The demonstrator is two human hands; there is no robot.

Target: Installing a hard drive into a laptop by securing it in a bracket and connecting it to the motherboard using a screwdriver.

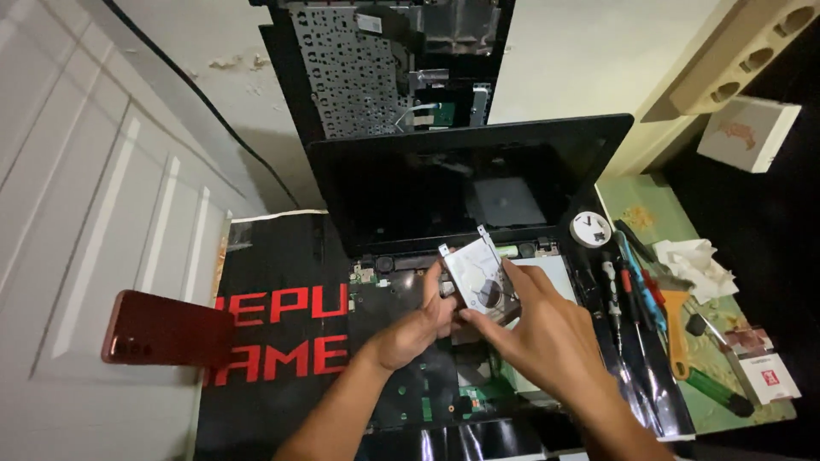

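Black printed mat [282, 341] under opened laptop [410, 376]; white door [94, 196] alongside.

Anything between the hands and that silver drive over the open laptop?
Nothing visible. Both hands already hold the silver drive: the left hand grips its left edge, the right hand its lower right side. It is tilted above the opened laptop base, in front of the dark screen.

Opened black laptop base [401, 384] on printed black mat [273, 341]; silver metal drive in bracket [477, 277] above it, between both hands. Red phone [162, 329] left. Screwdrivers [636, 299] right. Detached keyboard panel [359, 68] behind, probably leaning upright.
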